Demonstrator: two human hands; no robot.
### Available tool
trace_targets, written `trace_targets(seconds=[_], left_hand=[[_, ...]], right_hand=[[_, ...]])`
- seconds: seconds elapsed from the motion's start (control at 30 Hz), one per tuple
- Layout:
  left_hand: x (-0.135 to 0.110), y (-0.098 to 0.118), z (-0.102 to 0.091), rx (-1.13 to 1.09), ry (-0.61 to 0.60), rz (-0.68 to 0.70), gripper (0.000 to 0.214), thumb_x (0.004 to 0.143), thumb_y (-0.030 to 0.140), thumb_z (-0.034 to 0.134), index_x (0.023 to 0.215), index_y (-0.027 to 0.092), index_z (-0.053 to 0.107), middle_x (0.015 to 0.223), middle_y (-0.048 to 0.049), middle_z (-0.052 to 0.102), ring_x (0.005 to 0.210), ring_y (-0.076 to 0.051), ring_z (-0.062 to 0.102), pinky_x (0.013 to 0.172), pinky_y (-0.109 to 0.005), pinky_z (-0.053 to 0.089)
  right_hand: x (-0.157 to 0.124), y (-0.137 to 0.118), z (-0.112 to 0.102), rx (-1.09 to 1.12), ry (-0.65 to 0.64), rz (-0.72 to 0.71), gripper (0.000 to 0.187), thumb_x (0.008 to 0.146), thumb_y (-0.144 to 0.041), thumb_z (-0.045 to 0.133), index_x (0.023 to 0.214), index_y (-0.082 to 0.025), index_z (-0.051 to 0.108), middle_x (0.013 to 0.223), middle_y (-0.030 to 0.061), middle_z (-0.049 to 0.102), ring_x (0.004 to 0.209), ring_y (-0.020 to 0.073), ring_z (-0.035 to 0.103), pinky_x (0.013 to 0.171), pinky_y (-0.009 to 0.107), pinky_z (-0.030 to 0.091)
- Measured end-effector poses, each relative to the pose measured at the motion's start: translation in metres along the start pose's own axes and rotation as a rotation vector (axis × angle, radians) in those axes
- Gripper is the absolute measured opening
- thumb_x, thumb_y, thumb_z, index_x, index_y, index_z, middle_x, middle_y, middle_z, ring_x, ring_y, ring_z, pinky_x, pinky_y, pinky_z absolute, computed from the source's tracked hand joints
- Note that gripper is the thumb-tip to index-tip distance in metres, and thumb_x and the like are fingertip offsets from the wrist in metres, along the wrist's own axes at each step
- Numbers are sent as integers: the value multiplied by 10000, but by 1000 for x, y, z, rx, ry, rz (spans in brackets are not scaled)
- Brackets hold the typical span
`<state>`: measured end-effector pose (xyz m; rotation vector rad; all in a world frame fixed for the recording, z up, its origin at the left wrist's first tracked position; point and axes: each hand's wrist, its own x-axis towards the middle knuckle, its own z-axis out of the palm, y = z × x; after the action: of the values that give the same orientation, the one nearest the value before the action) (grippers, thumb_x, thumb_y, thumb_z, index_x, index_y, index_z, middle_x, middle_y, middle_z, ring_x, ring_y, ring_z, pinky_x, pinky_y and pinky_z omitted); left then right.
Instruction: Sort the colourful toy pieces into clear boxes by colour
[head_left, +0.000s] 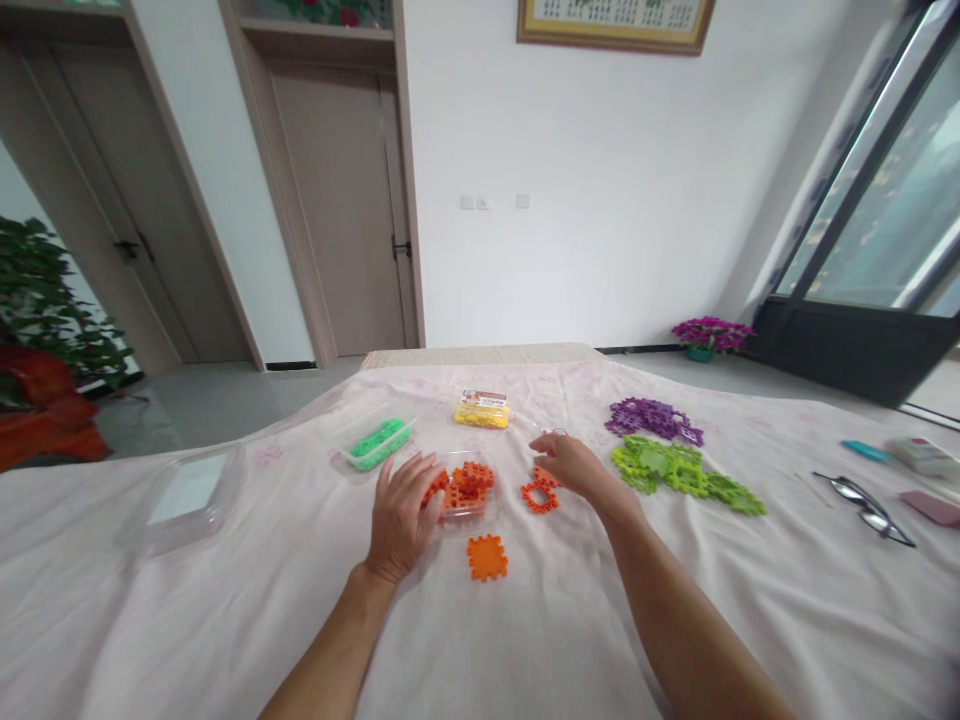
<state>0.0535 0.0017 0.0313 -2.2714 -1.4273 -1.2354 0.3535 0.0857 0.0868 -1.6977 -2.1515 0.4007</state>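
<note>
On the pale, creased cloth, a clear, glossy plastic tub holds a jumble of orange pieces, stiff and toothed along their edges. Its longer side seems to run left to right. The left hand curves half-open round the tub's left end, fingers over the contents; whether it pinches anything I can't tell. The right hand is bent over loose orange bits just right of the tub, its fingertips hidden from me. Beside it lies a notched ring, open-centred. Nearer the person, a flat square sits slightly askew, with no long axis.
</note>
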Motion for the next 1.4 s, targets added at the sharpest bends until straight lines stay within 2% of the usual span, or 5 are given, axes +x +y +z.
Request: trace_targets(seconds=[0.23, 0.73, 0.93, 1.2, 1.4], left_hand=[[-11, -38, 22, -355, 114, -428, 410, 968, 413, 431, 1312, 219, 540, 1380, -102, 548, 1324, -224, 473, 1158, -458, 325], [-12, -43, 28, -428, -87, -374, 398, 970, 439, 424, 1300, 257, 552, 1373, -107, 533, 1335, -241, 444, 1167, -471, 319], [-11, -36, 23, -373, -74, -342, 369, 947, 443, 461, 1236, 270, 612, 1448, -111, 448, 1396, -286, 363, 1179, -516, 280], [-10, -29, 18, -380, -136, -351, 332, 944, 398, 463, 1151, 238, 668, 1488, -92, 381, 1397, -269, 360, 1166, -482, 306], [-9, -27, 16, -334, -133, -330, 325, 938, 417, 477, 1139, 253, 674, 1482, -98, 394, 1386, -275, 385, 1150, -490, 327]], right_hand=[[1, 21, -2, -136, -181, 47, 460, 720, -268, 704, 1177, -217, 695, 1142, 79, 703, 1014, 239, 646, 813, 289, 457], [-14, -8, 7, -218, -380, -40, 489, 540, -316, 851, 994, -207, 705, 966, 42, 695, 842, 210, 638, 588, 244, 367], [-6, 0, 6, -98, -288, -64, 236, 610, -295, 795, 798, -196, 692, 790, 4, 693, 717, 159, 607, 568, 232, 340], [-13, -46, -2, 299, 279, -221, 134, 827, -346, 644, 830, -214, 669, 775, -17, 688, 614, 107, 553, 595, 228, 391], [-35, -88, 25, 251, 229, -464, 71, 872, -257, 620, 894, -210, 668, 884, 19, 679, 741, 126, 597, 682, 233, 437]])
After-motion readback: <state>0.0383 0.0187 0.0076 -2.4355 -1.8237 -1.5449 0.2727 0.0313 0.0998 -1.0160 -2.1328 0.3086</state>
